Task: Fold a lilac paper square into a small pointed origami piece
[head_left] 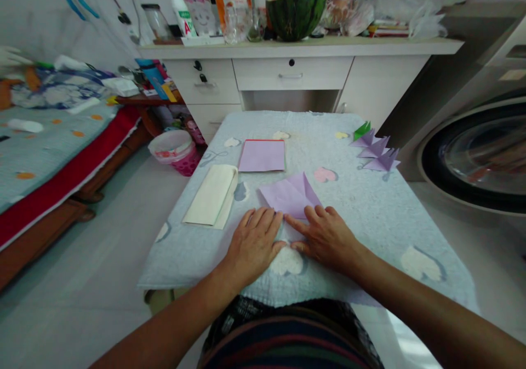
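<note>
A partly folded sheet of purple paper (291, 194) lies on the cloth-covered table in front of me, one corner pointing up and away. My left hand (255, 240) rests flat, its fingertips on the paper's near left edge. From the other side my right hand (324, 235) reaches in, index finger stretched along the near edge and the others slightly bent. Both hands press down on the paper, and neither grips it. Beyond it sits a square stack of purple paper (262, 155) with a red edge. To the left is a folded cream sheet (210, 196).
Several folded purple paper pieces (382, 158) and a green one (362, 130) stand at the table's far right. A white desk (293, 73) holding a cut watermelon (296, 13) is behind. A washing machine (485, 150) flanks the right, a bed (53, 144) the left.
</note>
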Demonstrator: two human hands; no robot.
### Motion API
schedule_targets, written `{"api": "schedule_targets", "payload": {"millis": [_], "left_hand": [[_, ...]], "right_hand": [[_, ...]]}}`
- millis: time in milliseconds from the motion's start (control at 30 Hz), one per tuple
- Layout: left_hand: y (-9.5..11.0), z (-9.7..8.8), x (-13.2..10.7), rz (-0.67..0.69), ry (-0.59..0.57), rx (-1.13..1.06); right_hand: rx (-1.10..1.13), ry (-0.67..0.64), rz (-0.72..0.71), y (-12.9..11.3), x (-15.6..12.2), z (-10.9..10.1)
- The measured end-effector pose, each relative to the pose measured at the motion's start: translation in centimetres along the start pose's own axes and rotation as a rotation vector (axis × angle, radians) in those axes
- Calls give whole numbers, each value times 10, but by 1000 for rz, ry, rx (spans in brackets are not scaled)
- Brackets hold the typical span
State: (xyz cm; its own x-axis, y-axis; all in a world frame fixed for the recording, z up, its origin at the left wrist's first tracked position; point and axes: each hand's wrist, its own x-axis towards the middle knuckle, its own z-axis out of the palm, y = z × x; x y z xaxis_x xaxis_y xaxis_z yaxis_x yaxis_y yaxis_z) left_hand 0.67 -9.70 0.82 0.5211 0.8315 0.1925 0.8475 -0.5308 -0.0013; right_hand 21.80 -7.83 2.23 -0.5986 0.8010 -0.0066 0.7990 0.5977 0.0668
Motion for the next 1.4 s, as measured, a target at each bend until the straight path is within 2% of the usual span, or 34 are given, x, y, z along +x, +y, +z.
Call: {"api": "schedule_targets", "payload": {"millis": [133, 200, 300, 433, 667, 867, 1000, 1100, 1200, 1300, 1400], "left_hand": [[5, 1, 3, -80, 85, 38], [3, 1, 4, -60, 112, 43], [-1, 3, 7, 30, 45, 5], [-8, 5, 8, 55, -34, -14], [-14, 9, 1, 67, -27, 19], [-14, 13, -2, 74, 60, 56], [-17, 16, -3, 84, 121, 34], [-21, 16, -3, 85, 151, -37], [-26, 12, 3, 30, 118, -154], [-29, 7, 15, -61, 95, -207], [-33, 5, 28, -102, 66, -200]], "right_hand": [[4, 7, 9, -2, 1, 1], [14, 15, 20, -2, 1, 2], [17, 20, 31, -2, 0, 1], [-3, 14, 22, 1, -4, 1], [-19, 2, 59, 22, -35, 7], [-43, 15, 113, 41, -64, 12], [-5, 15, 139, 52, -72, 8], [55, 46, 181, 59, -65, -2], [176, 141, 157, 58, -44, -15], [281, 172, 120, 46, -15, -22], [320, 136, 101, 29, 11, -15]]}}
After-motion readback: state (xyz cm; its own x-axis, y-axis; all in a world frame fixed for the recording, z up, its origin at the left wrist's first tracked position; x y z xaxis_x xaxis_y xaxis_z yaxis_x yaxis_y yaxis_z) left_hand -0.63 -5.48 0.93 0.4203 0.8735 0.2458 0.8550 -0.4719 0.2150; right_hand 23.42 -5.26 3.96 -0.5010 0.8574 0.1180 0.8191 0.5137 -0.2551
